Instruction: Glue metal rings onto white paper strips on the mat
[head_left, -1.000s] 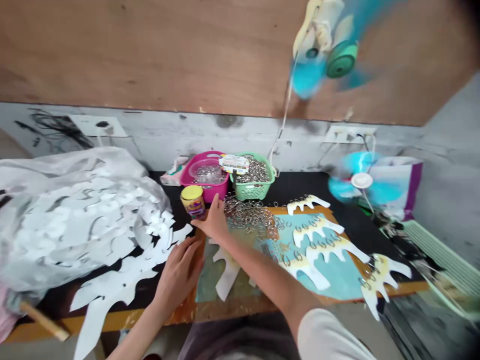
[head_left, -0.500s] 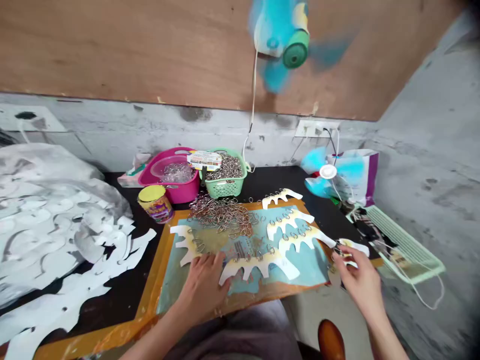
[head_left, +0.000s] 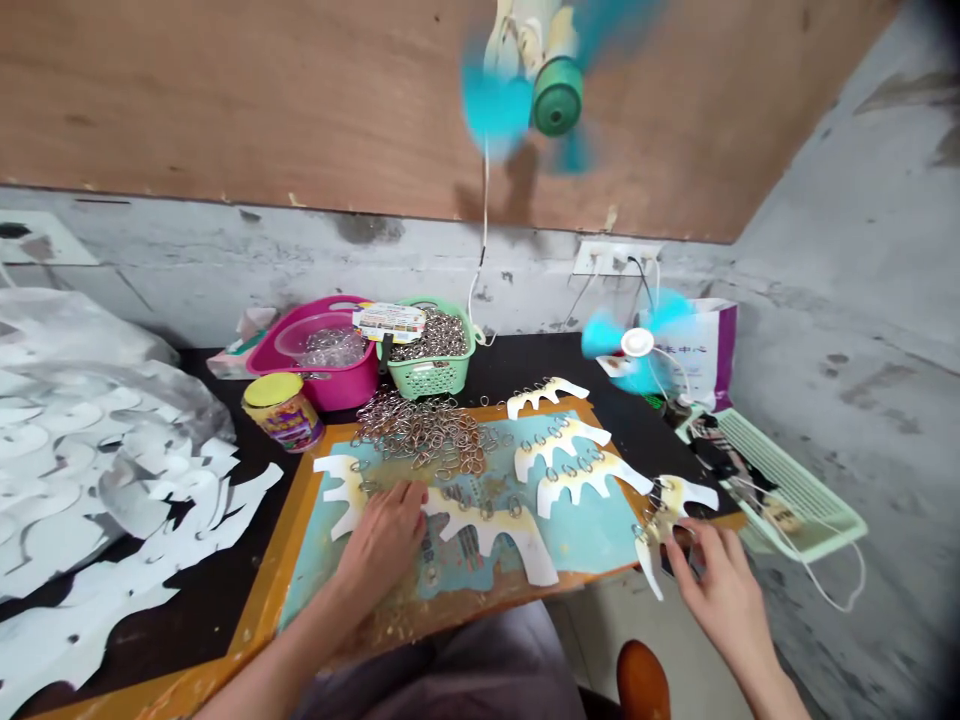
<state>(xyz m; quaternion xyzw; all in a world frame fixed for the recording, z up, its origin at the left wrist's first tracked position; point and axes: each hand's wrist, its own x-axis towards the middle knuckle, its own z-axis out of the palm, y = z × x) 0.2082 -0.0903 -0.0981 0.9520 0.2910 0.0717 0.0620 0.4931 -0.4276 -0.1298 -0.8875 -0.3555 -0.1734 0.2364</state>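
My left hand [head_left: 386,535] pinches the left end of a white scalloped piece [head_left: 491,525] lying on the blue mat [head_left: 600,545]. Metal rings sit along its yellowed upper edge. Left of this hand lies another white piece [head_left: 341,480] with rings, partly covered by it. At the right table edge, my right hand [head_left: 724,575] has its thumb and fingers curled and slightly apart beside a ringed white piece [head_left: 651,560] that hangs past the edge. Another ringed piece [head_left: 688,492] overlaps it. Several finished-looking ringed pieces [head_left: 581,480] lie between the hands.
Loose metal rings [head_left: 427,430] are heaped behind the mat. Behind them stand a yellow-lidded tub [head_left: 285,415], a pink basket [head_left: 352,385] and a green basket [head_left: 431,378] of rings. White cut-outs [head_left: 97,430] pile up left. A small fan [head_left: 637,342] and a green tray [head_left: 810,500] are right.
The ringed piece under my left hand has turned, its right end swinging toward me. My right hand has lowered, and a ringed piece now hangs at the right edge. The view has shifted.
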